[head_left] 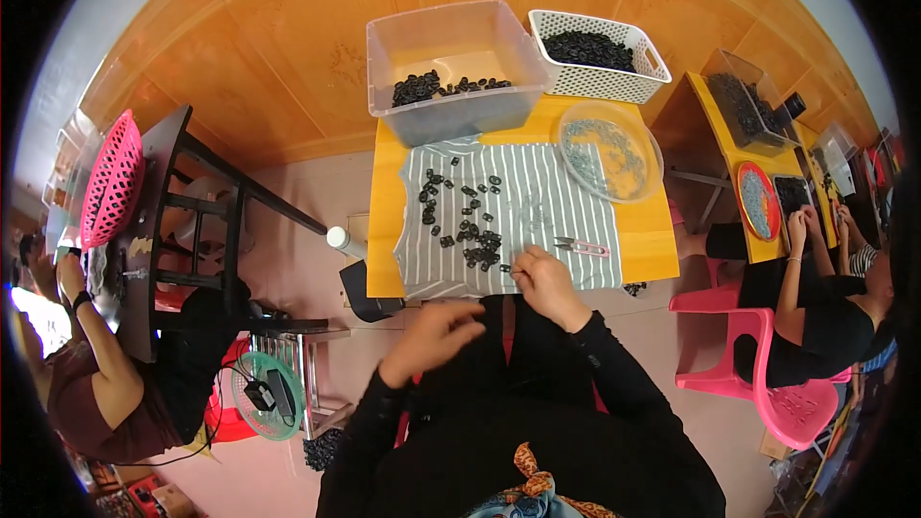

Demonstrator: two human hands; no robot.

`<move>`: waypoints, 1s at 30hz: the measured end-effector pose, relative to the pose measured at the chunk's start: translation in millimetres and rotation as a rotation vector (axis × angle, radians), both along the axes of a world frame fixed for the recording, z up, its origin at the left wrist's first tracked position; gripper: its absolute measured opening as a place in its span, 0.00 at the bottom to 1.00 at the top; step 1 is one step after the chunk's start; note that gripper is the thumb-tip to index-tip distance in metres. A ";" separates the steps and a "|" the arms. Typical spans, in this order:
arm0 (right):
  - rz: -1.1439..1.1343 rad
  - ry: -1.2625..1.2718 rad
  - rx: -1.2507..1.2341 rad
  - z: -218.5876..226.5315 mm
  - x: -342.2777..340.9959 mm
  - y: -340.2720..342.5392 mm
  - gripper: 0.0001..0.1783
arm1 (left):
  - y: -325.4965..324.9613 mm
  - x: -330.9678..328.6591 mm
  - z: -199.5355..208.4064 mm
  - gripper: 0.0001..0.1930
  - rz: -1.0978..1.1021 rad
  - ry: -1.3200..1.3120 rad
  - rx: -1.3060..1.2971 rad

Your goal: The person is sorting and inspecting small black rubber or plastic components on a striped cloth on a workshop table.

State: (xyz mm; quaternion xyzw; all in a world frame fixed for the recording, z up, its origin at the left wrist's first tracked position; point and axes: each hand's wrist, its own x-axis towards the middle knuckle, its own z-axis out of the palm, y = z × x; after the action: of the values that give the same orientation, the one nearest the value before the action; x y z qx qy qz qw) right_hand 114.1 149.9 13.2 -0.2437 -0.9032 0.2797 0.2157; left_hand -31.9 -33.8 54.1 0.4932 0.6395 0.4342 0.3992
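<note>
My right hand [549, 284] is closed at the near edge of a grey-and-white striped cloth [585, 201], its fingertips curled against the fabric; whatever it pinches is hidden. In front of my lap, just off the table's near edge, my left hand [434, 338] is held with fingers stretched out and nothing visible in it. Small black oval pieces with two holes [483, 247] lie scattered over the cloth's left half, heaped close to my right hand. Thread snips with pink handles [583, 247] rest right of that hand. Tiny greyish bits [533, 213] lie mid-cloth.
Behind the cloth stand a clear bin [460, 120] of black pieces and a white basket [604, 82] of more. A round clear tub [652, 158] holds small grey bits. People work at side tables left and right. A pink chair [758, 355] stands at right, a white-capped bottle [342, 240] at left.
</note>
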 end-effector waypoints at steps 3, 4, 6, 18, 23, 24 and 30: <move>0.075 -0.004 -0.407 7.0 -4.8 14.0 0.01 | 24.6 -41.6 14.8 0.16 0.166 -0.039 0.014; 0.083 -0.003 -0.411 10.4 -10.3 18.3 0.01 | 30.9 -53.0 17.6 0.16 0.276 -0.071 -0.011; 0.217 -0.156 -0.169 15.5 -20.3 33.1 0.02 | 43.8 -70.3 11.6 0.16 0.290 0.222 0.029; 0.101 -0.240 0.007 17.5 -114.6 99.0 0.08 | 123.9 -105.0 -30.9 0.34 0.110 0.973 -0.184; 0.343 -0.377 -0.165 29.6 -92.9 88.0 0.09 | 103.5 -93.3 0.1 0.31 -0.098 0.859 -0.131; 0.348 -0.380 -0.172 28.0 -93.6 89.2 0.09 | 103.2 -96.6 1.6 0.30 -0.116 0.794 -0.117; 0.031 -0.225 0.083 7.9 -114.1 109.9 0.07 | 157.8 -143.9 -28.9 0.20 0.037 0.854 -0.003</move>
State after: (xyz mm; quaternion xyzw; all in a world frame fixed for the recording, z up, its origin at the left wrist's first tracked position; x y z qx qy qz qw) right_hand 0.0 259.8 21.1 -0.2503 -0.9362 0.2166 0.1185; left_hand -175.8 124.0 25.2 0.6166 0.7567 0.1970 0.0915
